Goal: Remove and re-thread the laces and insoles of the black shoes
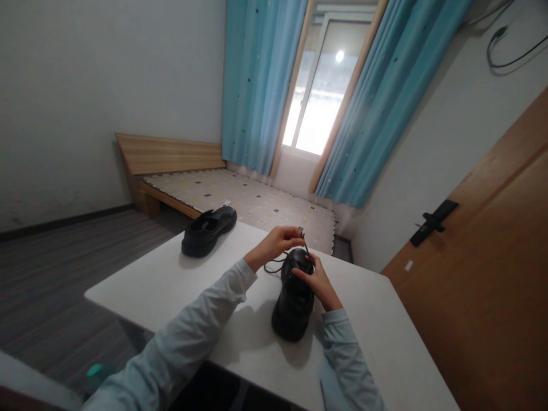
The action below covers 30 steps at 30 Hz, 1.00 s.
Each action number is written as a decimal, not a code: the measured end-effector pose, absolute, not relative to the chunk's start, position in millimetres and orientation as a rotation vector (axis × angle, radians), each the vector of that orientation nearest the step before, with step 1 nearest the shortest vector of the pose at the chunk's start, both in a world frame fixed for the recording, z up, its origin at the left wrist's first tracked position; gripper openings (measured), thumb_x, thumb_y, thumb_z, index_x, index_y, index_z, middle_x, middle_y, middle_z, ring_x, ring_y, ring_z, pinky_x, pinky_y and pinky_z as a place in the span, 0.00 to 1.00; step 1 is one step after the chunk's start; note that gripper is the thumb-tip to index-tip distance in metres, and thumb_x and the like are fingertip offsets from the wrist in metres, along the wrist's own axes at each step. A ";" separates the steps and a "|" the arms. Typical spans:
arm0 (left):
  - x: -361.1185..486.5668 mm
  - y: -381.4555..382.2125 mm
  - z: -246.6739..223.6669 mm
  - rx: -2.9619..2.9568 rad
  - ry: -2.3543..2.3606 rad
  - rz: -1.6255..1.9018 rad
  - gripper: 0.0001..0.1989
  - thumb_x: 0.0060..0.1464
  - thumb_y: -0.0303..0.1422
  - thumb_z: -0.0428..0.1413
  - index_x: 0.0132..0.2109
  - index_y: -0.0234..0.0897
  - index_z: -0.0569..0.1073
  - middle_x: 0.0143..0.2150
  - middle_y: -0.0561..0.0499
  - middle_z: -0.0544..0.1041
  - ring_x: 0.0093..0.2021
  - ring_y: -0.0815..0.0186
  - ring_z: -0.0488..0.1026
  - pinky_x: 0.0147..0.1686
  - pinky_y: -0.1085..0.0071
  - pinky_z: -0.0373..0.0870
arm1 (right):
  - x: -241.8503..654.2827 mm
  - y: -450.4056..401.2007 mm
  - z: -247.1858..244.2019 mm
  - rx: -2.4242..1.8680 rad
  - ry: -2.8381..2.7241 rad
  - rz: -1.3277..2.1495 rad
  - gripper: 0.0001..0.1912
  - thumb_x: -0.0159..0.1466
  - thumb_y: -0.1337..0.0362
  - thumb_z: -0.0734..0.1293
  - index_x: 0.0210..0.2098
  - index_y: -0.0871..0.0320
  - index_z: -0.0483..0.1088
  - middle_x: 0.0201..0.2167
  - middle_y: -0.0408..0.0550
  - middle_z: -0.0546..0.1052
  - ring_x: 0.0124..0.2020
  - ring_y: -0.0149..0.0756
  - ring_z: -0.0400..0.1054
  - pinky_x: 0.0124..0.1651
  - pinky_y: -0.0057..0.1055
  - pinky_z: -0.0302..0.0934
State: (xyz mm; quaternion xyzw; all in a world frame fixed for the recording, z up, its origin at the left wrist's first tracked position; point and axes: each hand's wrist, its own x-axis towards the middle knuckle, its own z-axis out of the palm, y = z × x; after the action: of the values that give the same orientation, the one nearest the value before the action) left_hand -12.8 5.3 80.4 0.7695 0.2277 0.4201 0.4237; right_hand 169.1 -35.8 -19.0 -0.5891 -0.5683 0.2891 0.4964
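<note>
A black shoe (293, 308) stands on the white table in front of me, its heel end towards me. Above its toe end, my left hand (286, 237) pinches a dark shoelace (305, 244) that runs down to the shoe. My right hand (314, 277) is wrapped around the right side of the shoe's upper, with the thumb over the top. A loose loop of lace lies at the shoe's left. Farther off, a second black shoe (208, 231) rests near the table's far left edge, and neither hand touches it.
The white table (372, 337) has rounded corners. Beyond it is a bed with a patterned mattress (274, 208) and wooden headboard (171, 156). Blue curtains (261, 80) flank a bright window. A wooden door (483, 274) with a black handle stands to the right.
</note>
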 end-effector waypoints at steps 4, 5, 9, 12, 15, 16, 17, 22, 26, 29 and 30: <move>-16.2 7.9 96.7 1.634 0.435 1.131 0.12 0.48 0.38 0.57 0.32 0.31 0.70 0.27 0.54 0.71 0.24 0.77 0.60 0.24 0.78 0.54 | 168.8 -35.9 -18.3 -1.469 -1.372 0.695 0.44 0.42 0.51 0.75 0.55 0.58 0.57 0.54 0.56 0.65 0.56 0.46 0.60 0.60 0.43 0.51; -17.0 8.9 101.8 1.601 0.415 1.152 0.13 0.47 0.39 0.58 0.32 0.31 0.70 0.27 0.54 0.71 0.24 0.77 0.60 0.24 0.78 0.54 | 168.7 -36.0 -18.0 -1.475 -1.371 0.698 0.45 0.42 0.51 0.75 0.55 0.58 0.57 0.54 0.56 0.65 0.56 0.46 0.60 0.60 0.43 0.51; -21.7 13.7 126.0 1.497 0.330 1.224 0.15 0.46 0.40 0.60 0.33 0.32 0.69 0.29 0.54 0.71 0.23 0.78 0.59 0.22 0.79 0.52 | 168.3 -36.5 -17.5 -1.473 -1.355 0.706 0.44 0.41 0.51 0.75 0.54 0.57 0.58 0.54 0.55 0.66 0.56 0.47 0.61 0.59 0.44 0.53; -26.0 18.1 143.0 1.483 0.291 1.264 0.16 0.44 0.41 0.61 0.32 0.32 0.67 0.31 0.53 0.72 0.24 0.79 0.59 0.22 0.80 0.52 | 167.2 -37.3 -16.8 -1.470 -1.356 0.697 0.44 0.41 0.51 0.75 0.54 0.57 0.59 0.54 0.55 0.66 0.56 0.47 0.61 0.59 0.44 0.53; -28.2 23.6 153.8 1.510 0.290 1.309 0.16 0.44 0.41 0.61 0.32 0.33 0.67 0.31 0.52 0.73 0.24 0.78 0.59 0.22 0.80 0.53 | 165.2 -39.1 -14.4 -1.468 -1.361 0.693 0.44 0.41 0.51 0.75 0.53 0.58 0.59 0.54 0.56 0.66 0.56 0.47 0.61 0.60 0.43 0.52; -28.1 25.5 156.1 1.525 0.287 1.320 0.16 0.45 0.41 0.61 0.33 0.33 0.67 0.31 0.52 0.73 0.24 0.78 0.59 0.22 0.80 0.53 | 164.6 -39.8 -13.5 -1.473 -1.360 0.693 0.44 0.41 0.51 0.75 0.53 0.58 0.59 0.54 0.56 0.66 0.56 0.47 0.61 0.60 0.43 0.52; -27.5 27.3 158.0 1.547 0.285 1.326 0.15 0.45 0.40 0.60 0.33 0.33 0.67 0.32 0.52 0.73 0.24 0.78 0.59 0.22 0.80 0.53 | 164.2 -40.4 -12.7 -1.480 -1.358 0.694 0.44 0.41 0.51 0.75 0.54 0.58 0.59 0.55 0.57 0.66 0.56 0.48 0.61 0.60 0.43 0.52; -22.9 29.1 172.1 1.707 0.325 1.326 0.11 0.50 0.37 0.57 0.32 0.33 0.68 0.31 0.52 0.74 0.24 0.77 0.61 0.23 0.78 0.54 | 164.3 -40.7 -11.9 -1.496 -1.331 0.731 0.45 0.40 0.52 0.75 0.54 0.56 0.58 0.55 0.56 0.65 0.56 0.47 0.62 0.59 0.44 0.54; -22.0 24.5 192.6 1.817 0.341 1.328 0.08 0.52 0.34 0.56 0.31 0.33 0.68 0.30 0.50 0.74 0.26 0.75 0.64 0.25 0.77 0.56 | 164.9 -40.4 -13.5 -1.478 -1.332 0.725 0.45 0.41 0.52 0.75 0.54 0.56 0.57 0.54 0.56 0.66 0.55 0.46 0.63 0.58 0.43 0.54; -19.2 27.0 205.5 2.000 0.340 1.238 0.06 0.48 0.29 0.58 0.29 0.31 0.69 0.26 0.51 0.73 0.26 0.74 0.65 0.28 0.75 0.59 | 165.4 -40.1 -15.2 -1.458 -1.358 0.704 0.45 0.42 0.51 0.75 0.54 0.57 0.57 0.54 0.56 0.66 0.55 0.46 0.62 0.59 0.42 0.54; -17.0 29.6 208.8 2.063 0.338 1.210 0.05 0.46 0.27 0.60 0.28 0.30 0.70 0.25 0.51 0.72 0.27 0.73 0.66 0.29 0.74 0.60 | 165.7 -39.8 -16.0 -1.450 -1.363 0.699 0.45 0.42 0.50 0.75 0.54 0.57 0.57 0.54 0.55 0.66 0.55 0.46 0.62 0.59 0.42 0.54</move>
State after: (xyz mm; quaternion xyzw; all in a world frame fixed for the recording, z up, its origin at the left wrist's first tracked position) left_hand -17.0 29.6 208.8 0.7984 0.1308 0.4682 0.3554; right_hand 165.7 -39.8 -16.0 -0.5977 -0.5620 0.2881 0.4938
